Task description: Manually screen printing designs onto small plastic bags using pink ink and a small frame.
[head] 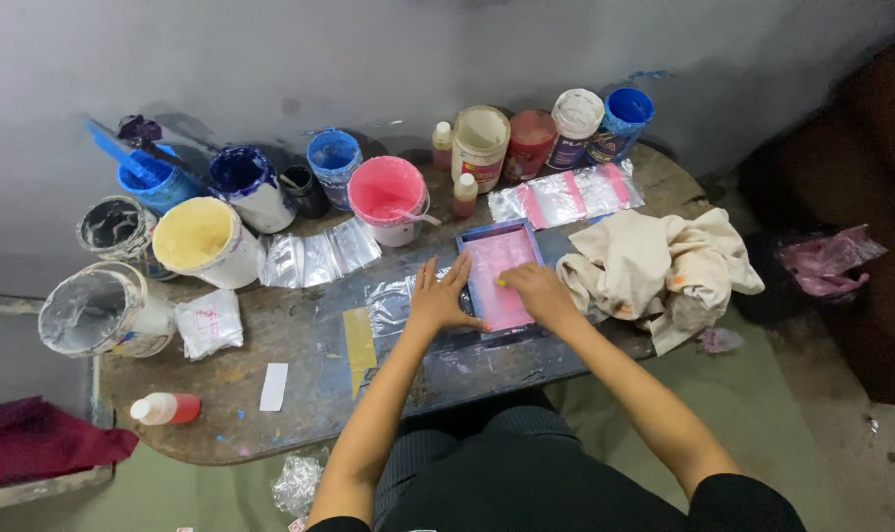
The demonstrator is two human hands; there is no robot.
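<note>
We press our left hand [439, 296] flat, fingers spread, on the edge of the small pink-inked screen frame [499, 272] lying mid-table [299, 414], over a clear plastic pouch [393, 303]. Our right hand [532, 289] rests curled on the mesh, seemingly gripping something small and yellow. Printed pouches [565, 197] lie behind, blank ones [319, 256] wait at left, so we judge the run partway through.
</note>
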